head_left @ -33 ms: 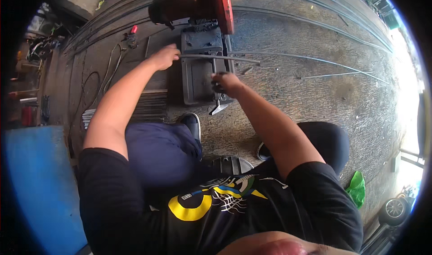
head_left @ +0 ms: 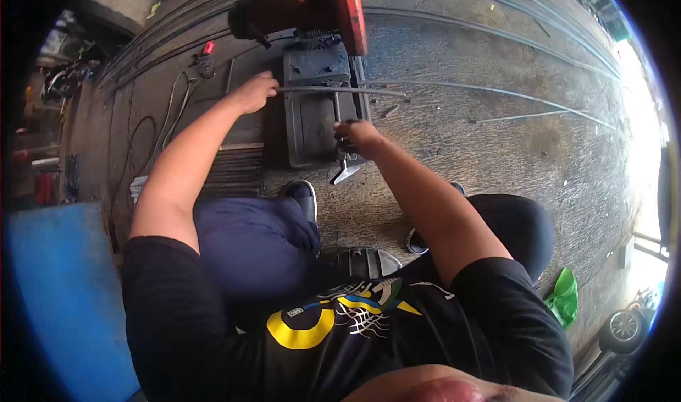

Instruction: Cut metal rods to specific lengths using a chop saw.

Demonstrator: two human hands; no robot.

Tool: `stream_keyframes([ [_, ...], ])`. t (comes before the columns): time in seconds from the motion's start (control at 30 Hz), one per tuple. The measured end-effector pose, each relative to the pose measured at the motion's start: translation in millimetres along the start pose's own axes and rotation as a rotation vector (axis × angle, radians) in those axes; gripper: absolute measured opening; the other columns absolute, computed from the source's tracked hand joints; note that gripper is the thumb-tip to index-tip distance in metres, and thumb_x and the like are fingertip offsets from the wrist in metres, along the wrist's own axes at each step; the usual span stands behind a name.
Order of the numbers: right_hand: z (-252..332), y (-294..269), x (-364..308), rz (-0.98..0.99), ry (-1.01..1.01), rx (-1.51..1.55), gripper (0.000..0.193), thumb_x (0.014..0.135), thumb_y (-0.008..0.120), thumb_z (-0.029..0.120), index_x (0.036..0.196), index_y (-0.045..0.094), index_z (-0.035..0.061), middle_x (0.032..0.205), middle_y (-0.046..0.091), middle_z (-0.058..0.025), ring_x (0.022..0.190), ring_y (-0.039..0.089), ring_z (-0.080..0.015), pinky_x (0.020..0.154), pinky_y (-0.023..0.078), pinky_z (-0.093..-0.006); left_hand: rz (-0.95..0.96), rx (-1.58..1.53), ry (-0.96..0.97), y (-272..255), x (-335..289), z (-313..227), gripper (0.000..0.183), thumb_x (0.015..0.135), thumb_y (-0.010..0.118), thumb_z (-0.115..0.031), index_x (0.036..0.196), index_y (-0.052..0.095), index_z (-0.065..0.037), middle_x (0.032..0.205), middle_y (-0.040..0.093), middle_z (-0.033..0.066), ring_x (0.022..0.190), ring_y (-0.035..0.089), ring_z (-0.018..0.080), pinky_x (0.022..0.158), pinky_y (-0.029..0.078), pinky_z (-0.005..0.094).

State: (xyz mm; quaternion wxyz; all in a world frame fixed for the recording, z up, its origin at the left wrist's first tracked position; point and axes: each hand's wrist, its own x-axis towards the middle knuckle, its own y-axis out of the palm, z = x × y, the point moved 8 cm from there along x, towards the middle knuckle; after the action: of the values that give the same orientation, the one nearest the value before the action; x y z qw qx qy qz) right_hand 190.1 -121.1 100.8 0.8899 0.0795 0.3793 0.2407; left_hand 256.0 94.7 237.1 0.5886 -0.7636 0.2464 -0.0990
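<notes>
A thin metal rod [head_left: 379,91] lies crosswise over the dark base [head_left: 303,136] of a chop saw, whose red blade guard [head_left: 351,19] is raised above it. My left hand [head_left: 257,94] is closed on the rod's left end, left of the base. My right hand [head_left: 360,138] wraps round the saw's vise screw [head_left: 338,107] near the base's front right corner. Below that hand the screw's silvery crank handle [head_left: 345,174] sticks out toward me. Fingers of the right hand are partly in shadow.
Left of the base lies a bundle of cut rods [head_left: 237,171]. Long rods [head_left: 489,36] stretch across the floor at the back, and a short rod [head_left: 521,117] lies to the right. A blue panel [head_left: 60,281] stands at lower left. A green leaf [head_left: 564,299] lies at lower right.
</notes>
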Motion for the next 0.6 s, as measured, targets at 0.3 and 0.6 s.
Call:
stream_keyframes([
  [0.3, -44, -102, 34, -0.385, 0.011, 0.238, 0.016, 0.086, 0.059, 0.022, 0.089, 0.057, 0.0068, 0.062, 0.049, -0.0012, 0.044, 0.040, -0.0093, 0.039, 0.030, -0.0259, -0.155, -0.091, -0.095, 45, 19, 78, 0.017, 0.084, 0.055, -0.011, 0.096, 0.060, 0.001, 0.092, 0.053, 0.0161, 0.090, 0.053, 0.0347, 0.079, 0.042, 0.0404],
  [0.6, -66, -132, 42, -0.532, 0.070, 0.186, 0.015, 0.087, 0.057, 0.023, 0.086, 0.055, 0.0078, 0.055, 0.041, 0.0016, 0.042, 0.036, -0.0089, 0.037, 0.027, -0.0241, 0.137, -0.124, -0.242, 113, 27, 117, 0.016, 0.083, 0.054, -0.008, 0.097, 0.060, -0.001, 0.094, 0.052, 0.0146, 0.097, 0.051, 0.0313, 0.083, 0.041, 0.0384],
])
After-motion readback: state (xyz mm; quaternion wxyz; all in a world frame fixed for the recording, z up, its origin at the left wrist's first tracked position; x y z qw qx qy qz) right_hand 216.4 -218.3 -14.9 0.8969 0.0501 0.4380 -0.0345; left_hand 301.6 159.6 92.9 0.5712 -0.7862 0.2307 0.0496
